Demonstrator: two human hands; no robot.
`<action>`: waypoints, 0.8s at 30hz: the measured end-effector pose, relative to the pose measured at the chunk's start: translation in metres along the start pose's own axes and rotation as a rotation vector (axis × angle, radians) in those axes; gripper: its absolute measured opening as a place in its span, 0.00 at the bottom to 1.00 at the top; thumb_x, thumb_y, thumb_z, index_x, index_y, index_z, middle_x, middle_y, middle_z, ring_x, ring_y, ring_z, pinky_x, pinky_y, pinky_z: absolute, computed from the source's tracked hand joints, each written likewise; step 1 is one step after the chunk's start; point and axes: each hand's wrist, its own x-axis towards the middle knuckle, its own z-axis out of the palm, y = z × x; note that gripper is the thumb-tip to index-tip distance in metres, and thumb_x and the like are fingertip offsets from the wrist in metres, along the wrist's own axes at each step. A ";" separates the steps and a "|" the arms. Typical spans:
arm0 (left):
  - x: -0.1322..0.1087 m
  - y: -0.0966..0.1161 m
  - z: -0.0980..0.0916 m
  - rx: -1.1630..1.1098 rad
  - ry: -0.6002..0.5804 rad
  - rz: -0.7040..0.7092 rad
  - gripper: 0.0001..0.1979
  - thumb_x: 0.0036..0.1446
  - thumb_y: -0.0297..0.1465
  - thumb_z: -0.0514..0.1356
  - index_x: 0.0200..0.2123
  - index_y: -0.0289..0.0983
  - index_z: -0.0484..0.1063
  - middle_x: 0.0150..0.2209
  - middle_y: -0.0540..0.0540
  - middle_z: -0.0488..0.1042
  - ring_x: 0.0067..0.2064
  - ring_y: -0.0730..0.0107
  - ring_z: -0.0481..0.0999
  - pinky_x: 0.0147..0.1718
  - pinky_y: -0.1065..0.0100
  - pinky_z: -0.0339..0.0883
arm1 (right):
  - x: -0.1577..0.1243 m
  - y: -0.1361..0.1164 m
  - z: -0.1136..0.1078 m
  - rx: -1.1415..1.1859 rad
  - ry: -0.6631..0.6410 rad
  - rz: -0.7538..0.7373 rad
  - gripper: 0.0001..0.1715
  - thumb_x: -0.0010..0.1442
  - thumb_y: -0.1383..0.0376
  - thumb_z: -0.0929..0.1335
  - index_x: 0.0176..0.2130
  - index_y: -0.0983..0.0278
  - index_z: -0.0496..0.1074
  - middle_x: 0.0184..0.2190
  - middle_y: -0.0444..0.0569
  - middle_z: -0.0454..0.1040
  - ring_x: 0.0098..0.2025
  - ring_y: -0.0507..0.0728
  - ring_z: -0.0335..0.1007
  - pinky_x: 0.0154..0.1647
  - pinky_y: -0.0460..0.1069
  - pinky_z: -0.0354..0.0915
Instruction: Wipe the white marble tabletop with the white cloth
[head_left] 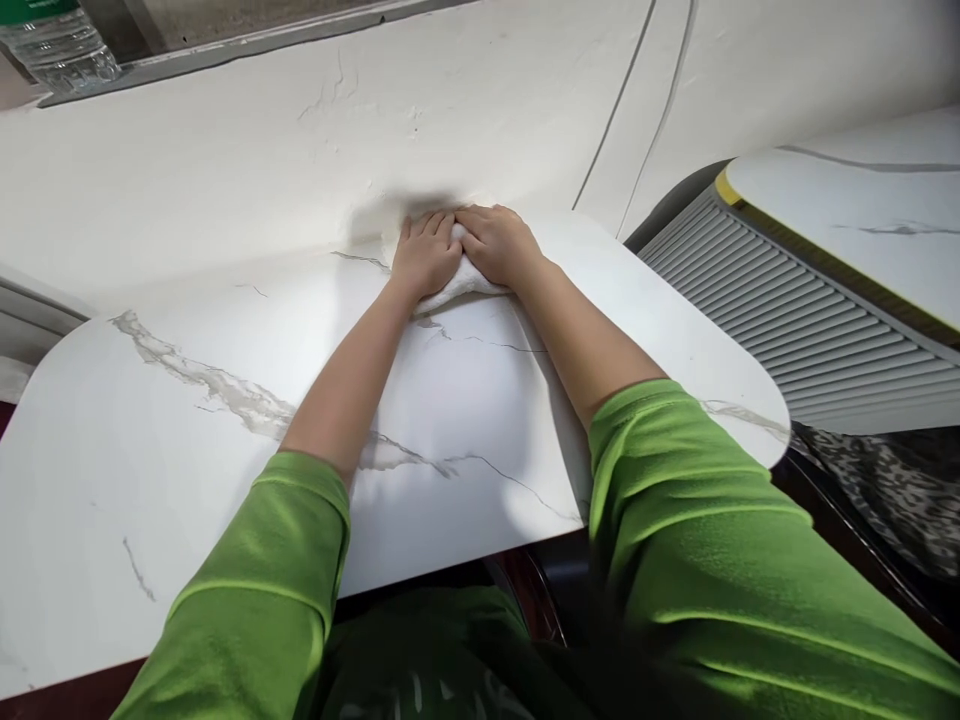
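A folded white cloth (465, 284) lies on the marble-patterned white table (225, 500), close to where its far edge meets the wall. Over the cloth's left part my left hand (429, 256) is pressed down, fingers curved over it and pointing at the wall. My right hand (501, 244) grips the right part from above in the same way. The two hands nearly meet at the thumbs, with a bit of cloth showing between them. Both fingertips are right by the foot of the wall, and the palms are hidden.
A white wall (262, 170) rises behind the table. On a ledge at upper left stands a clear plastic bottle (60, 50). Two thin cables (626, 90) run down the wall. To the right is another marble-patterned table (862, 200) with a ribbed side (810, 310).
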 end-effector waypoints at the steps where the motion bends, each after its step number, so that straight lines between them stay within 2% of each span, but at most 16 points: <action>1: -0.003 0.001 -0.001 0.011 -0.010 -0.001 0.29 0.70 0.30 0.41 0.72 0.34 0.53 0.74 0.45 0.52 0.75 0.63 0.46 0.74 0.56 0.31 | -0.002 -0.003 0.000 -0.006 0.005 0.016 0.32 0.68 0.67 0.52 0.63 0.66 0.68 0.65 0.55 0.68 0.67 0.64 0.63 0.69 0.62 0.56; 6: -0.028 0.004 -0.009 0.040 -0.043 0.025 0.30 0.71 0.32 0.40 0.73 0.32 0.51 0.75 0.45 0.50 0.76 0.64 0.45 0.74 0.56 0.31 | -0.022 -0.020 -0.004 -0.019 0.004 0.014 0.33 0.66 0.68 0.53 0.65 0.69 0.66 0.67 0.58 0.66 0.69 0.64 0.59 0.70 0.63 0.53; 14: -0.092 0.011 -0.013 0.059 -0.042 0.038 0.29 0.72 0.32 0.41 0.73 0.30 0.52 0.74 0.42 0.51 0.75 0.62 0.47 0.74 0.54 0.33 | -0.074 -0.057 -0.018 -0.004 -0.007 -0.002 0.34 0.65 0.67 0.55 0.65 0.71 0.66 0.67 0.59 0.65 0.70 0.64 0.58 0.71 0.64 0.52; 19: -0.150 0.018 -0.013 0.064 -0.008 0.076 0.28 0.72 0.31 0.42 0.72 0.31 0.55 0.73 0.41 0.53 0.75 0.59 0.50 0.73 0.48 0.39 | -0.125 -0.092 -0.028 -0.008 0.019 -0.022 0.34 0.66 0.66 0.54 0.66 0.70 0.66 0.66 0.57 0.66 0.70 0.64 0.59 0.71 0.65 0.52; 24: -0.222 0.032 -0.018 0.125 -0.028 0.073 0.29 0.72 0.30 0.43 0.72 0.27 0.54 0.73 0.38 0.53 0.75 0.57 0.49 0.74 0.51 0.38 | -0.188 -0.133 -0.048 -0.016 -0.012 -0.044 0.35 0.66 0.65 0.54 0.67 0.71 0.65 0.66 0.58 0.66 0.70 0.64 0.59 0.73 0.64 0.52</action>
